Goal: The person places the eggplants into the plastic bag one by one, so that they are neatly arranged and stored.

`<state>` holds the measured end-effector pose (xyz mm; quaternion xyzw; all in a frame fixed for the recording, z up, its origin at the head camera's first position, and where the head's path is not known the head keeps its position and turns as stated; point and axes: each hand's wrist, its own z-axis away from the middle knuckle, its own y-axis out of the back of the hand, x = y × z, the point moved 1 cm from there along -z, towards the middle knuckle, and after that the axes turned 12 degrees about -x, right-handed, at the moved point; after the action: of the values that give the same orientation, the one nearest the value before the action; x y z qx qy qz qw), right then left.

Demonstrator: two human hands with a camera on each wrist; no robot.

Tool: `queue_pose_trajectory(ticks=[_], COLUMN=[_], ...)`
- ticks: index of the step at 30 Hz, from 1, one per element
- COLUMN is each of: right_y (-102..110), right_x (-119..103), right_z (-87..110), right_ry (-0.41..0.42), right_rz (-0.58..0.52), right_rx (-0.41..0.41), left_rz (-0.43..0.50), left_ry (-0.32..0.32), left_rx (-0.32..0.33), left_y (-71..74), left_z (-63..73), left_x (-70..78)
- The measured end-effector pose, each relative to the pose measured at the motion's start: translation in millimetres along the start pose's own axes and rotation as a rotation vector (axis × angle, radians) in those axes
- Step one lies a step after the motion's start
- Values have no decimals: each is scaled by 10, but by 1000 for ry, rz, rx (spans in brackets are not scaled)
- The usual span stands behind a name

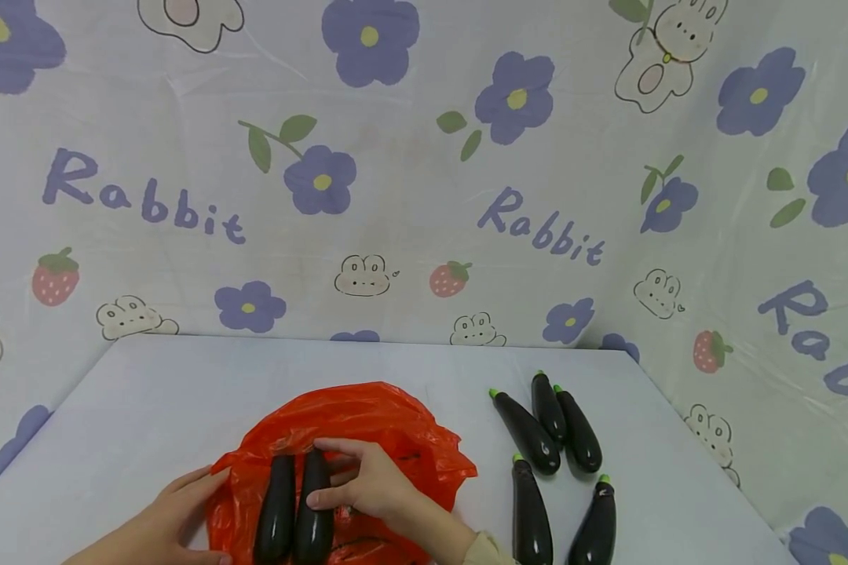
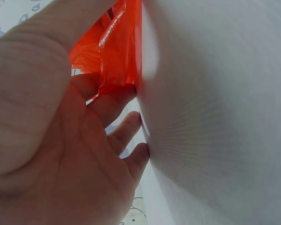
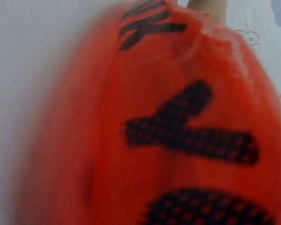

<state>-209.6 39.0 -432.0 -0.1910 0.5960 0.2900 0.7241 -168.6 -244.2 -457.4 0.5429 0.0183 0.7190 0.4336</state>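
A red plastic bag [image 1: 367, 408] lies spread on the white table, with two dark, glossy eggplants side by side on it. My right hand [image 1: 371, 482] grips the right eggplant [image 1: 314, 518], thumb across its side and index finger at its upper end. Just left of it lies the other eggplant [image 1: 277, 510], apart from my fingers. At the bag's left edge rests my left hand [image 1: 166, 518], its fingers loosely extended against the plastic. The left wrist view shows this hand's fingertips [image 2: 140, 152] at the table surface. Black-printed red plastic fills most of the right wrist view.
Right of the bag, several more eggplants with green stem ends lie on the table [image 1: 184, 392]: a group [image 1: 551, 424] farther back, one nearer eggplant [image 1: 532, 514] and another eggplant [image 1: 595, 522] beside it. A sheet [image 1: 410, 180] printed with flowers and rabbits hangs behind.
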Motion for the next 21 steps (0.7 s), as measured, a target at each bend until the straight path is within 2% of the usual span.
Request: queue_pose_trajectory(ticks=[7, 21], right_y=[-31, -65], right_x=[21, 34], right_z=[7, 42], right_ry=[29, 0], right_rz=[48, 11], right_rx=[2, 25], left_rz=[26, -33], left_ry=[-69, -111], left_rx=[-16, -12], left_y=[2, -13], left_z=[25, -26], left_x=[-18, -58])
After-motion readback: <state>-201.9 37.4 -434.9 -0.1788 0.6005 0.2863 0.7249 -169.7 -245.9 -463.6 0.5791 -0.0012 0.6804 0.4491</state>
